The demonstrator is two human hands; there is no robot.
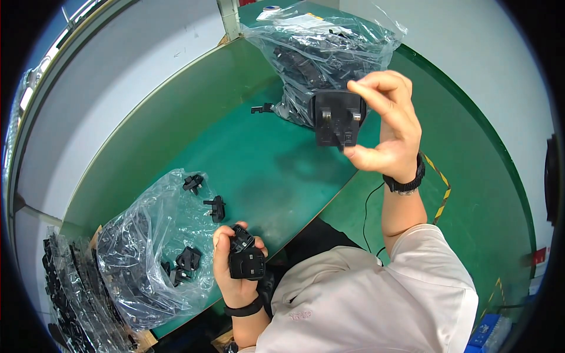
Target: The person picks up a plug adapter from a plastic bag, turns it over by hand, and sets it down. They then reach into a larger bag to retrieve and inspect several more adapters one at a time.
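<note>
My right hand (393, 132) is raised over the green table, its thumb and fingers pinching a black power adapter (338, 126) by its edges. The adapter's face with metal plug pins is turned toward me. Lower down, near the table's front edge, my left hand (231, 289) is closed around black plug parts. One is a square black plug piece (247, 265); a second black plug piece (241, 240) sits just above it between the fingers. Beyond the adapter stands a clear plastic bag (300, 65) full of black parts.
A second clear bag (132, 253) of black parts lies open at the left, with several loose plug heads (218, 209) at its mouth. A small black piece (262, 109) rests beside the far bag. Wrapped black strips (76, 282) are stacked at the far left.
</note>
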